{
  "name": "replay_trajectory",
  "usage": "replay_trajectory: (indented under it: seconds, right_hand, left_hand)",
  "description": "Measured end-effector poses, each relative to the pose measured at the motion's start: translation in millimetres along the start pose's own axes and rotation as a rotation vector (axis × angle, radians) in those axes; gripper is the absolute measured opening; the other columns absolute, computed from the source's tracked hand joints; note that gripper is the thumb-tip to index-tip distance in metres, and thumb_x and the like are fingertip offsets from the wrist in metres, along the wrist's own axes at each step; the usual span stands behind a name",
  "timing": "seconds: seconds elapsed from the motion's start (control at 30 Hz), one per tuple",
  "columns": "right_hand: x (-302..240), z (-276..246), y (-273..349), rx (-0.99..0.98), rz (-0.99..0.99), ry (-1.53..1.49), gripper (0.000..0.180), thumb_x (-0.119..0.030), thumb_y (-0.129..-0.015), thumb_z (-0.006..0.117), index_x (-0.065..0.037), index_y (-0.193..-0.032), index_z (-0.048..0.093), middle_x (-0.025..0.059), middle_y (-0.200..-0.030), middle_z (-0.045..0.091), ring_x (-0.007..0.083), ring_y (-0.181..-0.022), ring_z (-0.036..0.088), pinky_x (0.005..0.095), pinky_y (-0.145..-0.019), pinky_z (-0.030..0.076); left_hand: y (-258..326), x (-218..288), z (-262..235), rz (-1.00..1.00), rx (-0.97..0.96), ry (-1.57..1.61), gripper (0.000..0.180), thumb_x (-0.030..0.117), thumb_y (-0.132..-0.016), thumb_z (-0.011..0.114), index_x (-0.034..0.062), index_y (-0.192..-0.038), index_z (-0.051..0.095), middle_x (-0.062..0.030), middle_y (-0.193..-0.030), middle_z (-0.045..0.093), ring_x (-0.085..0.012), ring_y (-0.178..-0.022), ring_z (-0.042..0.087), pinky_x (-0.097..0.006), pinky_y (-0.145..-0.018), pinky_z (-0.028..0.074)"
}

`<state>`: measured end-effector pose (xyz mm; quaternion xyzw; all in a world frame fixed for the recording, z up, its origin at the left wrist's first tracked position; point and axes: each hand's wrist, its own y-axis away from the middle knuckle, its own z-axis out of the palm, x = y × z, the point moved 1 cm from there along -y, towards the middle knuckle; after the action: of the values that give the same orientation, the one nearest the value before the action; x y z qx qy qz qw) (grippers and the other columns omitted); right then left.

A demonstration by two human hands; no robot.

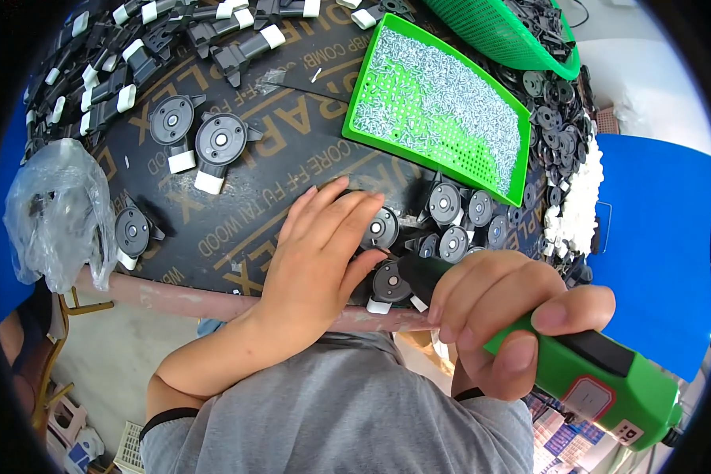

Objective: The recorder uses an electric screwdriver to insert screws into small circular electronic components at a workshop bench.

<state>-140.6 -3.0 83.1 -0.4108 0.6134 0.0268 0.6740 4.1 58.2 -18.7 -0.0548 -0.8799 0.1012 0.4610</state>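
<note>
My right hand (pixel 504 316) grips a green and black electric screwdriver (pixel 600 371), its dark tip pointing down at a round black plastic part with a white clip (pixel 389 284) near the table's front edge. My left hand (pixel 320 253) lies flat on the dark board, its fingers spread and touching that part and another round part (pixel 381 229) beside it. A cluster of the same black round parts (pixel 462 221) lies just right of my left fingers.
A green perforated tray (pixel 442 107) full of small silver screws sits at the back right. Assembled black parts with white clips (pixel 205 142) lie at the left and along the back. A crumpled plastic bag (pixel 55 213) hangs at the left edge. A green basket (pixel 521 31) holds more black parts.
</note>
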Motion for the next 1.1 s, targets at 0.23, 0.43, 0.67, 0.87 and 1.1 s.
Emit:
replay_trajectory:
  seconds: [0.23,0.43,0.67,0.87,1.1]
  right_hand:
    - [0.1,-3.5,-1.5,0.051,-0.063,-0.028,0.025,-0.016,-0.101,0.056,-0.008,-0.115,0.037,0.0086,-0.068,0.055,0.0172,-0.049,0.054,0.0316,-0.046,0.051]
    - [-0.9,-4.2,-0.5,0.047,-0.105,-0.049,0.024,-0.013,-0.099,0.055,-0.007,-0.115,0.037,0.0084,-0.069,0.056,0.0173,-0.051,0.056,0.0300,-0.045,0.052]
    - [-3.9,-2.9,2.7,0.038,-0.061,-0.011,0.025,-0.015,-0.100,0.056,-0.009,-0.115,0.037,0.0076,-0.069,0.056,0.0169,-0.051,0.056,0.0303,-0.045,0.052]
    - [0.9,-2.0,4.4,0.042,-0.028,0.003,0.025,-0.017,-0.101,0.056,-0.010,-0.114,0.037,0.0074,-0.069,0.056,0.0165,-0.051,0.056,0.0317,-0.046,0.052]
    - [4.2,-2.2,1.1,-0.043,-0.020,-0.004,0.028,-0.015,-0.098,0.062,-0.009,-0.110,0.037,0.0075,-0.067,0.056,0.0184,-0.050,0.057,0.0336,-0.047,0.052]
  left_hand:
    - [1.3,-2.6,0.8,0.022,0.135,0.148,0.031,0.011,-0.081,0.077,0.0071,-0.110,0.068,-0.0125,-0.130,0.058,-0.0368,-0.124,0.055,-0.052,-0.106,0.042]
    - [0.8,-3.2,-0.5,0.031,0.158,0.134,0.022,0.011,-0.078,0.079,0.0051,-0.096,0.070,-0.0102,-0.122,0.063,-0.0352,-0.118,0.060,-0.051,-0.102,0.045]
    - [-0.9,-0.1,-3.9,0.037,0.137,0.082,0.033,0.007,-0.072,0.083,0.0045,-0.102,0.071,-0.0111,-0.122,0.065,-0.0342,-0.120,0.061,-0.045,-0.103,0.047]
    - [-1.1,-0.8,-2.0,0.016,0.132,0.084,0.053,0.009,-0.072,0.084,0.0052,-0.120,0.065,-0.0112,-0.125,0.065,-0.0331,-0.120,0.060,-0.047,-0.106,0.044]
    - [-2.0,-1.9,-1.3,0.002,0.077,0.028,0.057,0.014,-0.079,0.078,0.0041,-0.131,0.056,-0.0123,-0.126,0.061,-0.0331,-0.118,0.058,-0.050,-0.105,0.041]
